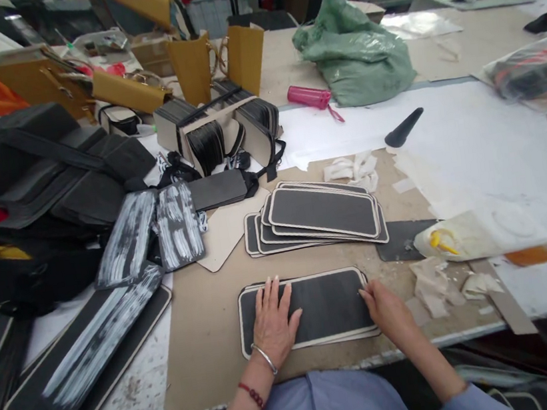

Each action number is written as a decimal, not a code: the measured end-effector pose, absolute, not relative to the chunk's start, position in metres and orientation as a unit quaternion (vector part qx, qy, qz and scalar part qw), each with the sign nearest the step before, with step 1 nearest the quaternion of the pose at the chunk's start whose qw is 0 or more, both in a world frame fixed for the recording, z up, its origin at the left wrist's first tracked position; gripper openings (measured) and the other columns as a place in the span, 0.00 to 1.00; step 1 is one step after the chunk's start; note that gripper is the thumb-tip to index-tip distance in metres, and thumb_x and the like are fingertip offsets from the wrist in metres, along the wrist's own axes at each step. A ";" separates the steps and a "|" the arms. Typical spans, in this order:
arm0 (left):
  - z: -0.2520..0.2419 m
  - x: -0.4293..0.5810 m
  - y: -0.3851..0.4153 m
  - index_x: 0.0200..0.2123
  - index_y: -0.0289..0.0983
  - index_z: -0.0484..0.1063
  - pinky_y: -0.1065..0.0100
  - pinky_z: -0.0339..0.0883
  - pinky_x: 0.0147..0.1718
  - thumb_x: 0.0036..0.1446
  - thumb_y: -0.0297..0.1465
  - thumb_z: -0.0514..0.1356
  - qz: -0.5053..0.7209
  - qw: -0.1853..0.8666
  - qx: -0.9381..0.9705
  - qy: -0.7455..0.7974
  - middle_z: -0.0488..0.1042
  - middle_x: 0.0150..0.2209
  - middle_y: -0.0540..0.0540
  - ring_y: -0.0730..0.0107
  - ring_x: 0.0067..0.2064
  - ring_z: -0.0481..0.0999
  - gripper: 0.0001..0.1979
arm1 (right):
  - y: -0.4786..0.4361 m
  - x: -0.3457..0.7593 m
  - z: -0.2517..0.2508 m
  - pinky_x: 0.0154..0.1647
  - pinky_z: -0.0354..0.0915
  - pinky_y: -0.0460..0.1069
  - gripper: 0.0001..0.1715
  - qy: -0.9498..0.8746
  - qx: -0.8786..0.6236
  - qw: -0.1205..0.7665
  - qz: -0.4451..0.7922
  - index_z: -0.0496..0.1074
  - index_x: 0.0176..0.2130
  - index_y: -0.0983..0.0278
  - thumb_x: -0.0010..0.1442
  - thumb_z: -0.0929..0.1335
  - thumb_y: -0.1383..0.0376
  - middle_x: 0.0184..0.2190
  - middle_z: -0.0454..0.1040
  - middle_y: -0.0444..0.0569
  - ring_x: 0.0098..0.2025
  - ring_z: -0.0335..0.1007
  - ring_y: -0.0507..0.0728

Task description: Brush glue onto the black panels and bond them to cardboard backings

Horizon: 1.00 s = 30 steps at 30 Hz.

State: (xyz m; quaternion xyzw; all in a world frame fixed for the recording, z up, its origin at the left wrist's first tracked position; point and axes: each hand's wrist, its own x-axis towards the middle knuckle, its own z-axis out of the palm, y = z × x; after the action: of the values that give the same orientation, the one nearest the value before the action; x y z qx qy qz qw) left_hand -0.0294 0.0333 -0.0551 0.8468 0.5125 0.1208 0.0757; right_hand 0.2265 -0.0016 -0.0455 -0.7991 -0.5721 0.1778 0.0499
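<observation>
A small stack of black rounded-corner panels with cream borders (pixel 329 302) lies in front of me. My left hand (pixel 273 316) rests flat on the top panel towards its left end, fingers stretched out. At the right end, my right hand (pixel 386 304) has its thumb and fingers pinched together on the panel's edge. Just behind lies a looser, fanned stack of the same kind of panels (pixel 324 210). A bare beige panel (pixel 230 234) lies flat to the left of that stack.
Black pieces smeared with white (pixel 105 348) lie at the left. Bundled dark panels (pixel 223 127), tan bag parts (pixel 247 57), a pink bottle (pixel 310 96) and a green plastic bag (pixel 354 53) stand farther back. A glue-stained bottle (pixel 454 237) and paper scraps (pixel 432 285) lie at right.
</observation>
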 end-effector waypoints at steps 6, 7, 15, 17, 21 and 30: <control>-0.056 -0.029 0.033 0.57 0.35 0.57 0.49 0.53 0.55 0.57 0.37 0.53 0.108 0.075 0.849 0.512 0.54 0.61 0.34 0.51 0.62 0.50 0.25 | 0.001 0.225 -0.042 0.26 0.55 0.50 0.10 -0.563 -0.804 0.023 0.189 0.60 0.29 0.62 0.60 0.56 0.63 0.24 0.68 0.49 0.27 0.67 0.58; -0.056 -0.029 0.033 0.57 0.35 0.57 0.49 0.53 0.55 0.57 0.37 0.53 0.107 0.074 0.849 0.512 0.54 0.61 0.34 0.51 0.62 0.50 0.25 | 0.002 0.224 -0.040 0.26 0.54 0.50 0.10 -0.560 -0.806 0.014 0.192 0.61 0.29 0.62 0.60 0.56 0.63 0.24 0.68 0.49 0.27 0.67 0.59; -0.057 -0.028 0.033 0.58 0.35 0.56 0.48 0.52 0.55 0.56 0.37 0.53 0.099 0.067 0.851 0.512 0.54 0.61 0.34 0.50 0.62 0.50 0.27 | 0.006 0.227 -0.031 0.26 0.55 0.51 0.11 -0.549 -0.808 -0.023 0.213 0.62 0.30 0.62 0.61 0.57 0.62 0.24 0.70 0.50 0.27 0.67 0.59; -0.058 -0.026 0.033 0.58 0.35 0.56 0.48 0.52 0.55 0.56 0.37 0.54 0.096 0.063 0.851 0.513 0.53 0.61 0.33 0.50 0.62 0.50 0.27 | 0.004 0.228 -0.028 0.27 0.57 0.52 0.12 -0.544 -0.814 -0.034 0.201 0.63 0.30 0.62 0.61 0.58 0.60 0.24 0.70 0.50 0.27 0.67 0.60; -0.059 -0.025 0.032 0.58 0.35 0.56 0.49 0.50 0.56 0.55 0.37 0.54 0.089 0.059 0.851 0.514 0.54 0.61 0.33 0.50 0.62 0.50 0.28 | 0.003 0.202 -0.021 0.39 0.63 0.56 0.16 -0.608 -0.791 0.027 0.065 0.67 0.37 0.67 0.61 0.59 0.58 0.34 0.72 0.58 0.39 0.67 0.64; -0.060 -0.026 0.032 0.58 0.36 0.56 0.51 0.47 0.57 0.55 0.37 0.54 0.078 0.043 0.855 0.511 0.55 0.60 0.34 0.52 0.61 0.52 0.27 | 0.022 0.127 -0.048 0.60 0.49 0.57 0.34 -0.812 -0.571 0.111 0.047 0.52 0.59 0.72 0.59 0.62 0.60 0.61 0.52 0.57 0.63 0.39 0.61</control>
State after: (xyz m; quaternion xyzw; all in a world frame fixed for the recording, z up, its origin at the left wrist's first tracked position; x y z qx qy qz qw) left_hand -0.0257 0.0323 -0.0598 0.8548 0.5113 0.0778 0.0427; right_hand 0.1268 0.0219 -0.0482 -0.5707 -0.8123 0.0469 0.1113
